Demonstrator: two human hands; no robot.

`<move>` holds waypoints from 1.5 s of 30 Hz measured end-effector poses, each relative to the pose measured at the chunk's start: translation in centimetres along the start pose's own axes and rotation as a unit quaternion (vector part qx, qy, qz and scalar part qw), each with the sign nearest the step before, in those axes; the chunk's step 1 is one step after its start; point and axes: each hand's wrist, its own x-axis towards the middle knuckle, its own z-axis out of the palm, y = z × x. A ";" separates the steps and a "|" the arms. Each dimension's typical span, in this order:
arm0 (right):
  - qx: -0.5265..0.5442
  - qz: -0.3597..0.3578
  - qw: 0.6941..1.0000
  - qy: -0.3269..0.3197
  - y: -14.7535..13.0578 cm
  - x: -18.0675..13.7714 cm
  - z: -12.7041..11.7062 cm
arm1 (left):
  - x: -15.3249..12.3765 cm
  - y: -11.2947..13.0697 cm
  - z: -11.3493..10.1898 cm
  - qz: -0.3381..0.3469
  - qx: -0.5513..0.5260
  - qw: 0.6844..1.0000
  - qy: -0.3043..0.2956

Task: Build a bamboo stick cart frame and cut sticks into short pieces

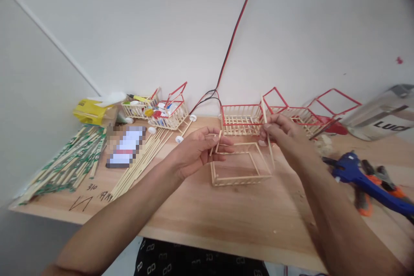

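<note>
My left hand (202, 151) is closed on short wooden sticks (218, 141), its fingers pointing right. Between thumb and fingers of my right hand (282, 134) is a longer thin wooden stick (268, 127), held nearly upright. Below and between both hands, a small rectangular frame of wooden sticks (241, 180) rests on the table; my left fingers cover part of its upper left side. Behind my hands stands a stick basket with a red rim (241, 106), partly hidden by my right hand.
Two cart-like baskets (173, 118) filled with small items stand at the back left. Loose sticks (142, 161), a phone (126, 148) and wrapped chopsticks (69, 161) lie left. To the right are a blue glue gun (362, 179), orange-handled pliers (364, 207) and a plastic bag (383, 114).
</note>
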 end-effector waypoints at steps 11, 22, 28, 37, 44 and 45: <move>-0.084 -0.117 0.986 -0.082 -3.5 -2.6 2.0 | 1.1 -0.2 2.7 0.104 0.098 0.988 -0.063; -0.004 -0.013 1.000 -0.014 -3.1 -2.9 1.3 | 1.1 -0.6 3.5 0.092 0.166 0.980 -0.062; -0.138 -0.049 0.978 0.150 -0.7 -1.9 -3.3 | 0.5 0.1 0.9 0.207 0.248 0.944 0.067; -0.250 -0.047 0.967 0.004 5.7 -1.7 -2.4 | 1.4 -0.8 -1.8 0.231 0.244 0.929 0.158; -0.269 -0.082 0.960 0.001 5.6 -2.2 -1.5 | 1.5 -0.7 -2.1 0.223 0.239 0.931 0.164; -0.269 -0.086 0.959 0.000 5.5 -2.2 -1.4 | 1.5 -0.7 -2.1 0.221 0.238 0.931 0.164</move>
